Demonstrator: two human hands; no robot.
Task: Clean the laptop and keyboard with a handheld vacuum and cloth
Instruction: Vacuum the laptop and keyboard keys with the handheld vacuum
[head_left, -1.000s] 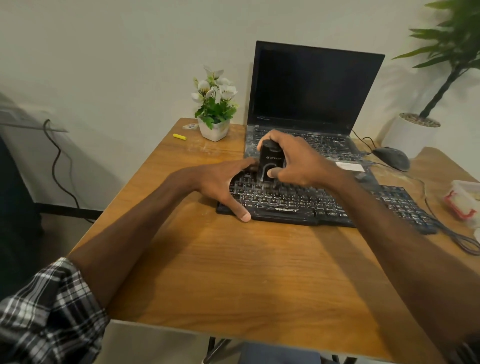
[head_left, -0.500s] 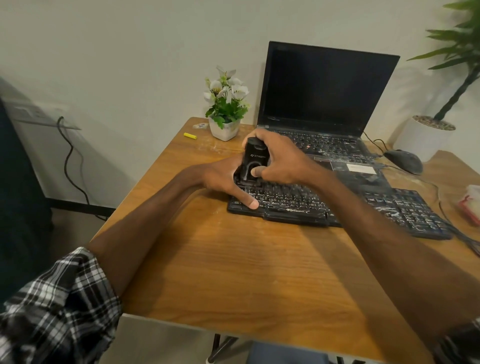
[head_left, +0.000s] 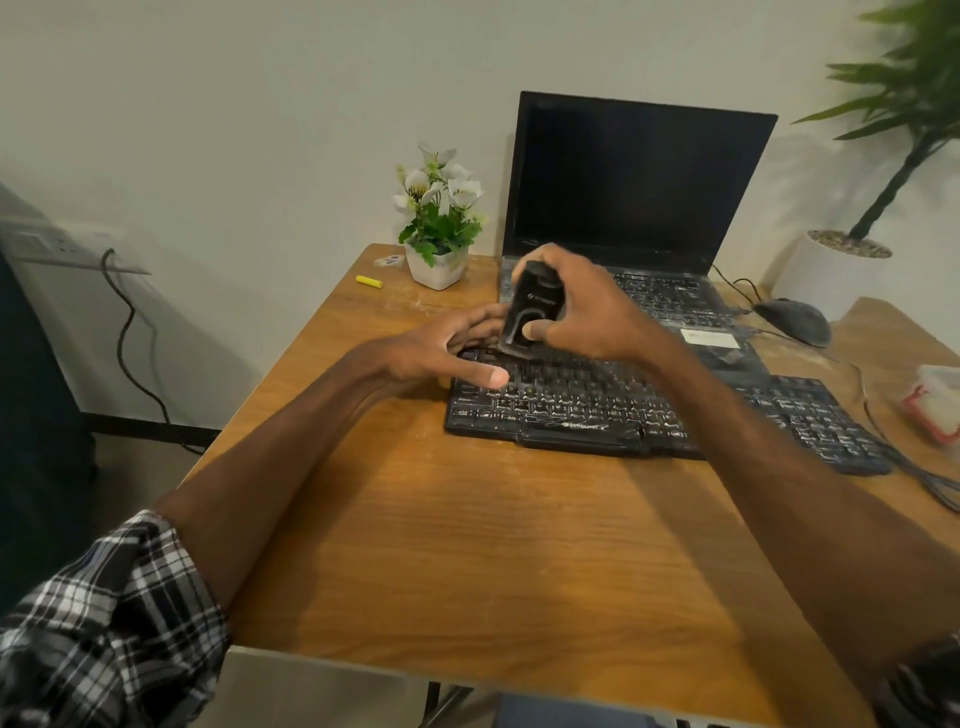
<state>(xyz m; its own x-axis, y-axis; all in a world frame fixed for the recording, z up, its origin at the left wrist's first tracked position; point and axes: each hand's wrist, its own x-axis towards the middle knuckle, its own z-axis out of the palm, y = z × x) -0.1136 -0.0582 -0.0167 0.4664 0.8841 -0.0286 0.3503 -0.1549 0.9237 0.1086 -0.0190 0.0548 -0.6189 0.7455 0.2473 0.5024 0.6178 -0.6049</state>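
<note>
We see the right hand (head_left: 592, 312) clamped round the upper body of the handheld vacuum (head_left: 535, 301), thumb across its front, the nozzle end set down on the far left rows of the keyboard (head_left: 571, 405). The keyboard lies on the surface (head_left: 493, 545) in front of the open laptop (head_left: 639, 176). The left hand (head_left: 431, 348), fingers straight and spread, rests at the keyboard's left end, holding nothing. We judge the vacuum light, rigid and smooth-cased, best gripped round its mid-body; the keyboard looks stiff but liable to slide, so we brace it.
</note>
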